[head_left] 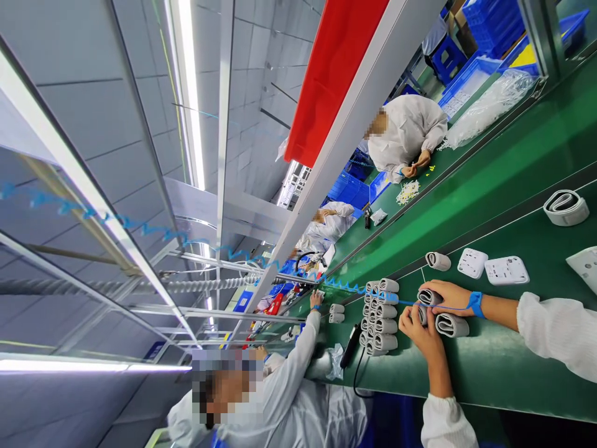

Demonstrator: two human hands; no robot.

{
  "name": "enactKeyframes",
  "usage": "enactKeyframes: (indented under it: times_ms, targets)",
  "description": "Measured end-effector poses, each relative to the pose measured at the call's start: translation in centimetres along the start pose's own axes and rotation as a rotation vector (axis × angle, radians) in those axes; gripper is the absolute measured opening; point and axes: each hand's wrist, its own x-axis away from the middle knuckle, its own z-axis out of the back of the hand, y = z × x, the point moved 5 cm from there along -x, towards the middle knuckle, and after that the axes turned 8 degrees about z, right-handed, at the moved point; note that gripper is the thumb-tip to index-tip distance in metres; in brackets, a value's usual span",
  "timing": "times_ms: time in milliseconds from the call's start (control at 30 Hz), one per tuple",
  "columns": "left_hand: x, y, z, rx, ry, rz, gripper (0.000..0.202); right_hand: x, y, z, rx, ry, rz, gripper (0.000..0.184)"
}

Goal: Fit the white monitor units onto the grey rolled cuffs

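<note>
Grip, right hand [445, 295]: pinching rolled grey cuff [430, 297]
Grip, left hand [423, 336]: pinching neighbouring cuff [422, 315]
Desk [497, 364]: stacked cuffs [386, 311]

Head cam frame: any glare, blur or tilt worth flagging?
Head view: scene strongly tilted; ceiling tube light burned out to white; blue coiled cord blurred toward the left edge; soft sheen on green worktop; stacked grey rolls fairly sharp.

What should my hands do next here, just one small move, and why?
Probably slide the grey roll at your right hand toward the grouped rolls: similar ones are lined up there, while this one sits apart, beside the roll your left hand is touching.
</note>
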Motion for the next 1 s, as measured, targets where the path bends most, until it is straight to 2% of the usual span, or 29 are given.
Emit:
enactKeyframes:
  times_ms: [133, 300, 400, 600, 767, 900, 1000]
  targets:
    - [0.3, 0.2, 0.0, 0.103, 0.157, 0.04, 0.026, 0.2, -0.5, -0.3, 0.016, -0.008, -0.035, 0.046]
    - [0.1, 0.3, 0.4, 0.178, 0.213, 0.041, 0.027, 0.3, -0.5, -0.1, -0.016, -0.005, -0.055, 0.043]
    - [0.1, 0.2, 0.6, 0.197, 0.233, 0.071, 0.031, 0.5, 0.3, -0.1, -0.136, 0.02, -0.138, 0.042]
    - [-0.1, 0.3, 0.7, 0.203, 0.221, 0.12, 0.04, 0.5, 0.5, 0.2, -0.29, 0.061, -0.247, 0.048]
    - [-0.1, 0.3, 0.5, 0.071, 0.187, 0.235, 0.05, 0.2, 0.1, 0.7, -0.413, 0.121, -0.321, 0.059]
    - [0.0, 0.7, 0.1, -0.017, 0.2, 0.219, 0.062, 0.1, 0.0, 0.7, -0.379, 0.083, -0.309, 0.058]
    - [0.0, 1.3, -0.3, -0.12, 0.149, 0.206, 0.062, 0.0, 0.1, 0.7, -0.388, 0.05, -0.323, 0.06]
